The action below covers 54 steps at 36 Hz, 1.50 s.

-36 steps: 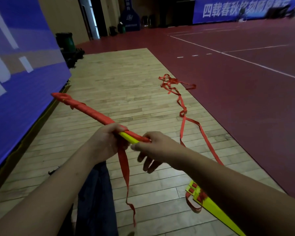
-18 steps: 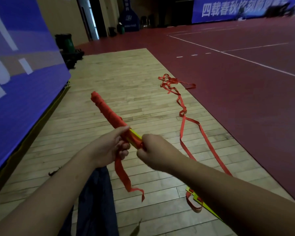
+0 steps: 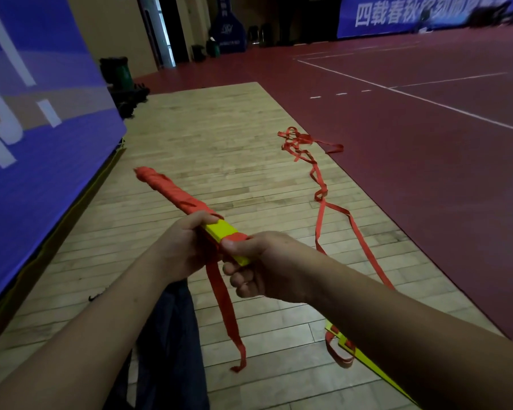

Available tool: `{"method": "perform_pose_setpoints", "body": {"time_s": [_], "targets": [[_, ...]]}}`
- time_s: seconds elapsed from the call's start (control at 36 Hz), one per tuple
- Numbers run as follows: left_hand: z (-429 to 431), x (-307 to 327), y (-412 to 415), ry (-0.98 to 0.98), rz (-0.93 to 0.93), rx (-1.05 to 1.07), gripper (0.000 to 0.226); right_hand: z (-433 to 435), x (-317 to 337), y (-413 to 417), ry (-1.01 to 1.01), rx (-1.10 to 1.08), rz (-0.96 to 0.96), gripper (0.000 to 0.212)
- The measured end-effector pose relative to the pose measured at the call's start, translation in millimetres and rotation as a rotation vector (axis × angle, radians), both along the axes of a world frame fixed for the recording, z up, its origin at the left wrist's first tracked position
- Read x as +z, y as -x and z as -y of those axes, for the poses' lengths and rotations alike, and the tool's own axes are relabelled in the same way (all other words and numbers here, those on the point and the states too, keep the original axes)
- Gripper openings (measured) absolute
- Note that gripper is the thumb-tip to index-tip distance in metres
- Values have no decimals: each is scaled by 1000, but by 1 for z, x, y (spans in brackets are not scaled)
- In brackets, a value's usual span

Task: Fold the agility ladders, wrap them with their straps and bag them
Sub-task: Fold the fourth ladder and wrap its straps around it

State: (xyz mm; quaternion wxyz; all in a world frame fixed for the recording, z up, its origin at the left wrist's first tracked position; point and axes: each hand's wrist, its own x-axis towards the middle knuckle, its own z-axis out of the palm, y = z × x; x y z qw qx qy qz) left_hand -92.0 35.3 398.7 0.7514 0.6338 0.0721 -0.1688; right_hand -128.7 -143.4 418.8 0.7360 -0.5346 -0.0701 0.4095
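Note:
I hold a folded bundle of yellow ladder rungs, most of it wound in red strap. My left hand grips the bundle at its middle. My right hand grips the near end, thumb pressing a turn of strap onto the yellow rungs. The loose strap tail hangs down between my hands. A second ladder's yellow rungs lie on the floor under my right forearm, and its red straps trail away over the wood.
A blue padded wall banner runs along the left. Dark fabric hangs below my left forearm. Dark bins and gear stand at the far end of the wooden strip. Red court floor spreads to the right.
The wrapped bundle swung from pointing far left to pointing more away from me. Another turn of strap now crosses the yellow rungs, and the tail hangs straight down again.

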Motion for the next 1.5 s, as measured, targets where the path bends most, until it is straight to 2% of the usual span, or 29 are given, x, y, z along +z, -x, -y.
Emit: {"method": "perform_pose_setpoints", "body": {"time_s": [0.08, 0.14, 0.22, 0.28, 0.33, 0.39, 0.44, 0.5, 0.56, 0.64, 0.72, 0.78, 0.83, 0.89, 0.94, 1.0, 1.11, 1.19, 1.25, 1.31, 1.42, 1.5], "targets": [[0, -5, -3, -189, -32, -79, 41, -1, -5, -2, 188, -118, 221, 7], [2, -8, -3, -245, -75, -83, 44, 0, -11, -6, 477, -149, 483, 6], [11, -11, 0, -188, -151, -78, 52, 0, -20, -6, 962, -49, 974, 16], [16, -14, 1, -190, -145, -25, 47, -6, -28, -2, 1179, 8, 1242, 30], [18, -16, 2, -199, -119, 27, 29, -10, -35, -1, 1202, 28, 1316, 39], [15, -17, 2, -226, -113, 13, 13, -6, -32, -6, 1077, 63, 1191, 35], [9, -15, 2, -229, -97, -34, 8, 3, -23, -13, 866, 70, 962, 44], [5, -10, 3, -190, -77, -78, 10, 14, -15, -22, 702, -43, 784, 58], [10, -2, 9, -72, -89, -131, 6, 24, -15, -34, 592, -221, 629, 63], [24, 1, 20, 54, -68, -341, 23, 31, -24, -50, 391, -391, 320, 67], [40, -4, 27, -14, -14, -602, 38, 28, -32, -52, 71, -351, 9, 73], [54, -9, 33, -52, 3, -719, 36, 23, -33, -50, -171, -341, -133, 63], [67, -12, 39, -83, 7, -758, 32, 22, -30, -50, -396, -397, -226, 43], [72, -12, 41, -127, 8, -729, 33, 24, -24, -51, -473, -446, -246, 18], [72, -12, 40, -231, 2, -736, 33, 30, -23, -53, -367, -447, -198, 11], [69, -11, 39, -338, -6, -754, 32, 35, -25, -56, -221, -468, -122, 12], [70, -15, 39, -507, -29, -690, 49, 37, -34, -63, 32, -655, 80, 10], [79, -22, 41, -735, 164, -653, 34, 36, -31, -67, 97, -744, 148, 21], [81, -23, 40, -802, 225, -614, 26, 35, -25, -67, 101, -737, 133, 29], [78, -20, 37, -700, 184, -610, 23, 38, -20, -66, 11, -703, 104, 27], [64, -14, 35, -271, 74, -731, 37, 46, -7, -61, -355, -575, 7, 15], [66, -15, 40, -190, 20, -832, 26, 44, 1, -53, -486, -454, -70, 23]]}}
